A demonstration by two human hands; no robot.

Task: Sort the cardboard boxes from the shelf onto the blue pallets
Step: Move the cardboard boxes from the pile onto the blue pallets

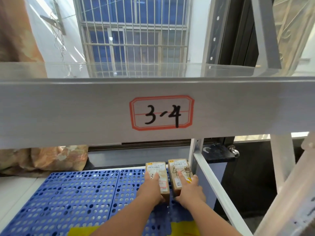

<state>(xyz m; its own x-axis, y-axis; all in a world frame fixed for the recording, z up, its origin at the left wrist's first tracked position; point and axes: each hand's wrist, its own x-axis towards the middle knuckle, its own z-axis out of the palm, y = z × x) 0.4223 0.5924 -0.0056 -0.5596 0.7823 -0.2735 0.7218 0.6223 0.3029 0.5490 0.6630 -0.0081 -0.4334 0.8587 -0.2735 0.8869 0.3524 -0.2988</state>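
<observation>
Left grip: my left hand lies over the near end of the small brown oblong left cardboard box, fingers along its top and thumb hooked round the near corner, holding it.
Right grip: my right hand clasps the matching brown right cardboard box, forefinger along the top, thumb on the outer side.
Boxes: they lie flat, side by side and just apart, on the pallet directly under my hands. Both carry white barcode labels and handwriting.
Handling: I judge them light and stiff enough for one hand each. The tape may be slick, so I would grip across the short sides, not the top.
Surface: a blue perforated plastic pallet spreads left of the grip. Its holes could catch a corner if I slide a box.
Nearer me: a yellow sheet.
Right of grip: a white metal upright, close beside the right box.
Above: a grey shelf beam with a red-bordered tag reading 3-4.
Beyond: a barred window.
</observation>
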